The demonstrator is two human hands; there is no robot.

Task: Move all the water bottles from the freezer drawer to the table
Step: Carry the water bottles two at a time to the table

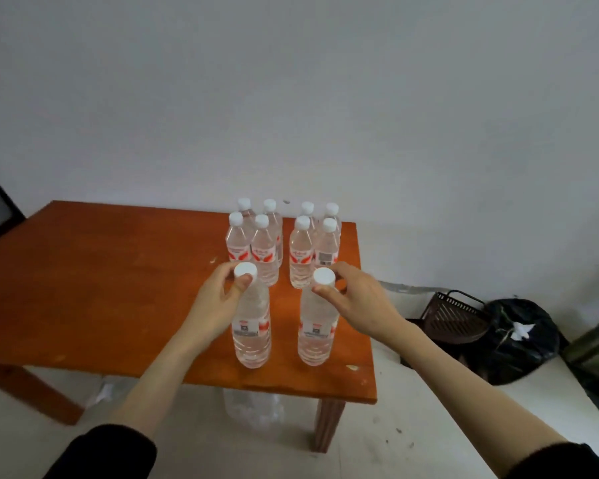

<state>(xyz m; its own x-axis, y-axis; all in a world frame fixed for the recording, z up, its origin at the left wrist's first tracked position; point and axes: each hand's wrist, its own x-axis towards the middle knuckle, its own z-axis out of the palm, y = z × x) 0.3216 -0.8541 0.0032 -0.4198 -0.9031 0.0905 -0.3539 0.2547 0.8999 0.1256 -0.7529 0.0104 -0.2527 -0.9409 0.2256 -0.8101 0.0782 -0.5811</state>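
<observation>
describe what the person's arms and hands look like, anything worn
Both forearms are bare, with black sleeves pushed up towards the elbows at the bottom of the view. The left hand and right hand are bare too: no gloves, rings, watch or bracelets show.

A: What colours on the glossy orange-brown wooden counter [118, 288]?
B: Clear plastic water bottles [267, 250], white caps, red-and-white labels; the near two show grey label patches.
A: Elsewhere?
B: Pale grey wall [291, 81], black sleeves [111, 454], a black bag [519, 337] on the right.
</observation>
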